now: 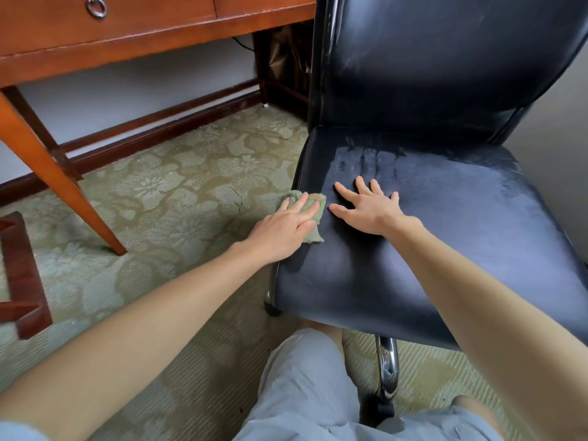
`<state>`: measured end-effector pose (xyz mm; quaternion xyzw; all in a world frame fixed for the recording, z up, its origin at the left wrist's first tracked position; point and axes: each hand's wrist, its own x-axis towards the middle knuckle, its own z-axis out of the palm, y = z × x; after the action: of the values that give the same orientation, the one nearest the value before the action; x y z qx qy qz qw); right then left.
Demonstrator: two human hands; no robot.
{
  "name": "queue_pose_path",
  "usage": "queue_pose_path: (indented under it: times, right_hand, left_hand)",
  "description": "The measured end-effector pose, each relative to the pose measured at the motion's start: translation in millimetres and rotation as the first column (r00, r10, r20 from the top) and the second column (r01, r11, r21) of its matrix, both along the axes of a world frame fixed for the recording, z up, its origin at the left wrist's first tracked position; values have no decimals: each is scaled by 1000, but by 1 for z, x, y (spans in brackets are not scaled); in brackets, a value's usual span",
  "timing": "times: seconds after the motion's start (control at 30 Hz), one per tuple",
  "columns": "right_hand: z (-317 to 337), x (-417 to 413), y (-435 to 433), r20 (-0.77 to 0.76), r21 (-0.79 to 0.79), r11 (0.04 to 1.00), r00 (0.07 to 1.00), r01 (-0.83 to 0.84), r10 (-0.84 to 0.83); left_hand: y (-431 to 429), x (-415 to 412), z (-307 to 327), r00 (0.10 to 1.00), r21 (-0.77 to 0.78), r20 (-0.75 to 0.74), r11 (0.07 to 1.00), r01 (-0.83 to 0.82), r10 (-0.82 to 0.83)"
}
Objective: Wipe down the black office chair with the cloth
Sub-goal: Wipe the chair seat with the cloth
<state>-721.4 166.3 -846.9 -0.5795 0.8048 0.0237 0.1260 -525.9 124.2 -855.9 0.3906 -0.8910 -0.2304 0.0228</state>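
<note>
Grey shorts at the bottom edge, knees right up against the black office chair. On its seat, left of centre in the frame, there's the cloth, green and rumpled, sitting at the seat's left edge. The left hand lies flat on top of it, fingers straight, pressing down rather than curling round it. Just beside it, the right hand is spread wide, palm down on the bare seat, holding nothing. Dull, streaky patches show on the seat beyond those fingers and up the backrest at upper right. Under the seat, a chrome leg. Patterned green carpet runs off left, and a wooden desk with a ring pull fills the upper left.
</note>
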Motion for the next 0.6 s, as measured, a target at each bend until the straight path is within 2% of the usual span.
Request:
queue_pose_path:
  times: [0.2,0.4,0.6]
  right_hand:
    - [0,-5,-1,31,-2,1000,1000,4,-4]
    - [0,-5,5,48,-11,1000,999,-6,7]
    - [2,-6,13,61,-16,1000,998,-21,22]
  left_hand:
    - [-28,-28,5,999,21,47,999,-28,27]
    - [-12,-14,-2,997,-18,72,1000,3,-2]
    - [-48,-47,-4,993,-54,118,998,31,-25]
